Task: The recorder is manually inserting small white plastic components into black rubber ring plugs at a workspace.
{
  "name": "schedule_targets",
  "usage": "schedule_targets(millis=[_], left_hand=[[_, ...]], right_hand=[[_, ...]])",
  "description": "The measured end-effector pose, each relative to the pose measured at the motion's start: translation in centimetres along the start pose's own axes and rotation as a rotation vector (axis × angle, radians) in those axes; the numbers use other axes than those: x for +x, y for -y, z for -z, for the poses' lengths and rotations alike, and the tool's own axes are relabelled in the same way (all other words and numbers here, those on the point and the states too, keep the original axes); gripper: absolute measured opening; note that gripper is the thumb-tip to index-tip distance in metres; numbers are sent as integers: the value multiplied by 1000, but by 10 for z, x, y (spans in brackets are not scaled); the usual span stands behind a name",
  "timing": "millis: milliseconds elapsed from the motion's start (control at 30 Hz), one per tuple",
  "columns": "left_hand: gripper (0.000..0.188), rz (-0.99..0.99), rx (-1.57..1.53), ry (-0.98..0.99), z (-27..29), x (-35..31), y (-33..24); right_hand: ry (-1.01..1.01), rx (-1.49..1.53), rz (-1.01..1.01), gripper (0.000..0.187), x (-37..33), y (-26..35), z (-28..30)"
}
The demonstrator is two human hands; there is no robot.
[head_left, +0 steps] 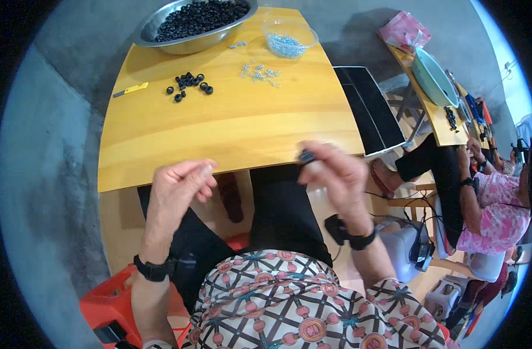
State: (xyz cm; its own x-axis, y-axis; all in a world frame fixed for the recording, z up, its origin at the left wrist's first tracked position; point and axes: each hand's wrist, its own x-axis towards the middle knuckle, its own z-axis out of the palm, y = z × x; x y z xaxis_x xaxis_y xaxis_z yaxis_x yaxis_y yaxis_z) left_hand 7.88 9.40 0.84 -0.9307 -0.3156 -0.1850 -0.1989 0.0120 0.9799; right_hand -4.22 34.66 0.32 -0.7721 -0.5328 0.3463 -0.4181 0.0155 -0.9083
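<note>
My right hand (336, 173) pinches a small black ring-like part (306, 156) just off the table's front edge; the fingers are slightly blurred. To its left, my left hand (185, 185) has thumb and fingertips pressed together. Whatever they hold, if anything, is too small to make out. A loose group of similar black parts (187, 84) lies on the yellow wooden table (237, 128). Small shiny metal pieces (259, 72) are scattered to the right of that group.
At the table's back are a metal bowl (178, 43) heaped with black parts and a clear plastic tub (286, 43) of metal pieces. A yellow-handled cutter (131, 90) lies at the left edge. Another person (493, 215) sits on the right by a table with a green basin (433, 77).
</note>
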Motion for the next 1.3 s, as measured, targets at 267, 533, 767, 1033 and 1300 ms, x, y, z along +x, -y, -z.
schedule_targets(millis=[267,533,767,1033,1300], left_hand=[[25,-243,69,-440,36,84,19],[34,-469,540,-618,36,127,22],[33,-444,683,-671,40,138,24],[26,-423,796,-644,33,139,18],[18,-493,814,-646,40,140,25]], right_hand=[[-563,382,-380,31,11,-113,157],[-665,554,-683,14,9,-219,221],[-680,445,-714,13,20,-248,238],[-747,267,-721,33,46,-219,222],[-223,22,-316,23,98,-67,120]])
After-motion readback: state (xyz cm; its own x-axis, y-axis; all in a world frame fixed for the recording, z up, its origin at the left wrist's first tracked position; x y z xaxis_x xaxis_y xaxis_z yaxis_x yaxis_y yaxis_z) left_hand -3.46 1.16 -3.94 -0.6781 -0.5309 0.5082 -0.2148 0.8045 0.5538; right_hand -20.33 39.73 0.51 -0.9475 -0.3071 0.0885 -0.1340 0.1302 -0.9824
